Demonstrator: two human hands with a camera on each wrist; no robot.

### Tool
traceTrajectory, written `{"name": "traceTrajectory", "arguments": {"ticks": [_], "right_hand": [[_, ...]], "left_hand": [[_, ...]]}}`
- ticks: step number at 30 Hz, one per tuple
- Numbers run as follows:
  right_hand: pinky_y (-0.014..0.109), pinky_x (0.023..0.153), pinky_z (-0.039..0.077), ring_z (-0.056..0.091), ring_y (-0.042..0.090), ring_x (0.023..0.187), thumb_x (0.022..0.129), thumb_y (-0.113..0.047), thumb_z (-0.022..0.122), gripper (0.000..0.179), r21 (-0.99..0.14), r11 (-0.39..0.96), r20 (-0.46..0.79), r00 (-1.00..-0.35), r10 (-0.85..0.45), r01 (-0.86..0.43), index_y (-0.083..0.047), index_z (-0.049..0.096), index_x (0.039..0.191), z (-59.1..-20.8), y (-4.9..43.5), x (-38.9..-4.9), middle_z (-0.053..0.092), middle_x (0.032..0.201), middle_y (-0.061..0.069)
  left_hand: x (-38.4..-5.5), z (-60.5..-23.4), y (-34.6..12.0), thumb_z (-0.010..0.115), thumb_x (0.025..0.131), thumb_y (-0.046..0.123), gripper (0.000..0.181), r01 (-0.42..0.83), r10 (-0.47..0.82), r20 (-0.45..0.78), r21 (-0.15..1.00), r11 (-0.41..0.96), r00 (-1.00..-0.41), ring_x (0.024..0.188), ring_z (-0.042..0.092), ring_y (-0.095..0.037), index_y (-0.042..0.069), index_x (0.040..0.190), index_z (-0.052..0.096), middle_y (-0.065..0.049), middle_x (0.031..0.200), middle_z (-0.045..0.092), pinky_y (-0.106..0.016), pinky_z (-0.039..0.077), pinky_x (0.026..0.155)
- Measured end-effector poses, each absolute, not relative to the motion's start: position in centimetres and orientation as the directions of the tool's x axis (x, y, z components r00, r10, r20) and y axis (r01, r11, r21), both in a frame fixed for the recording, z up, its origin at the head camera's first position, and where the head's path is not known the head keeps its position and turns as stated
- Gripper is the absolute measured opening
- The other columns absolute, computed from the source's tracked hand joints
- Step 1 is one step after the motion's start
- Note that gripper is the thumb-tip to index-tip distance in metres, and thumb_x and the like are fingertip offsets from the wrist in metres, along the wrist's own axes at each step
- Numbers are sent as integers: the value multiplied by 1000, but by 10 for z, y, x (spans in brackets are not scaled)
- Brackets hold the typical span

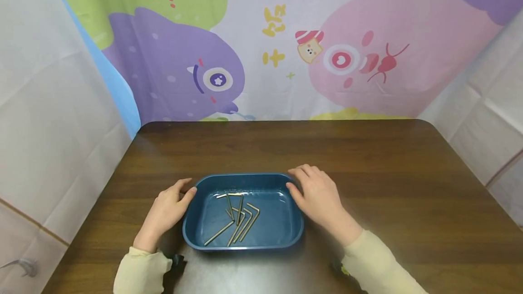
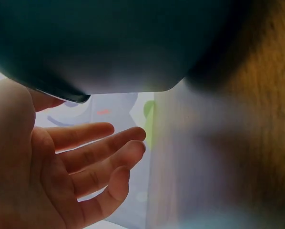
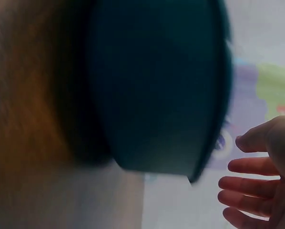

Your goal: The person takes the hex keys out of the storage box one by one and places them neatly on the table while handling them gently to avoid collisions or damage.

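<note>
A dark blue rectangular tray (image 1: 273,226) sits on the table, with several L-shaped hex keys (image 1: 249,226) lying loosely crossed over its left half. At the tray's left end is my left hand (image 1: 166,208), its thumb against the rim. In the left wrist view the other fingers (image 2: 97,143) spread apart in the air beside the tray wall. My right hand (image 1: 320,196) is at the far right corner, thumb tip close to the rim. Its fingers (image 3: 249,186) extend relaxed, with a gap between them and the tray in the right wrist view.
The dark brown wooden table (image 1: 400,185) has rounded far corners. Behind it hangs a curtain (image 1: 269,90) printed with cartoon monsters, and pale fabric walls (image 1: 49,103) rise on both sides. Something black (image 1: 177,261) shows at the left sleeve.
</note>
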State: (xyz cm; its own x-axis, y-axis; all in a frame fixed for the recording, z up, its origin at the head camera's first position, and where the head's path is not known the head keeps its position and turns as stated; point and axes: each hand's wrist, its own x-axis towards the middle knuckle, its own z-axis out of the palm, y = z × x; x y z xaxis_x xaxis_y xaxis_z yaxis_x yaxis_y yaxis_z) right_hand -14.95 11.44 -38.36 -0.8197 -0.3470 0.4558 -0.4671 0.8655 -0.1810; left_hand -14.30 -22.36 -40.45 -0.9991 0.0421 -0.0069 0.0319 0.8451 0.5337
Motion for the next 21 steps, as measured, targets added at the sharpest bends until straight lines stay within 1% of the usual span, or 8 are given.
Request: {"name": "traceTrajectory", "arguments": {"ticks": [5, 8, 12, 18, 21], "right_hand": [[28, 70, 50, 58, 15, 84, 83, -27, 63, 22, -110, 846, 443, -787, -429, -522, -14, 66, 100, -392, 92, -146, 63, 93, -2], [27, 68, 49, 58, 13, 82, 83, -28, 63, 21, -88, 833, 415, -780, -468, -546, -15, 66, 99, -395, 82, -145, 62, 91, -3], [26, 66, 49, 59, 12, 79, 83, -29, 63, 20, -87, 815, 377, -776, -506, -573, -16, 67, 98, -398, 71, -143, 63, 88, -4], [23, 60, 46, 60, 11, 74, 83, -26, 64, 16, -78, 781, 341, -753, -563, -620, -17, 67, 96, -405, 59, -143, 64, 85, -5], [22, 56, 45, 59, 11, 69, 83, -25, 64, 16, -60, 779, 317, -752, -579, -625, -15, 67, 95, -409, 55, -143, 63, 81, -4]], "left_hand": [[-143, -406, -222, 44, 94, 39, 51, 44, 53, 0, 558, 828, -999, 95, 61, -28, 4, 131, 45, -17, 112, 61, -45, 49, 78], [-143, -407, -222, 47, 93, 36, 48, 52, 55, 12, 567, 822, -998, 92, 61, -25, 5, 130, 47, -15, 109, 62, -43, 50, 78], [-142, -407, -221, 49, 92, 34, 46, 52, 55, 13, 570, 820, -998, 90, 61, -23, 6, 129, 48, -13, 107, 63, -41, 50, 77], [-141, -408, -219, 49, 92, 35, 52, 43, 65, -19, 558, 829, -998, 91, 62, -25, 3, 132, 42, -18, 111, 61, -42, 51, 75], [-141, -409, -218, 50, 92, 34, 54, 40, 61, -21, 539, 841, -998, 93, 62, -28, 2, 134, 39, -20, 112, 60, -44, 51, 75]]}}
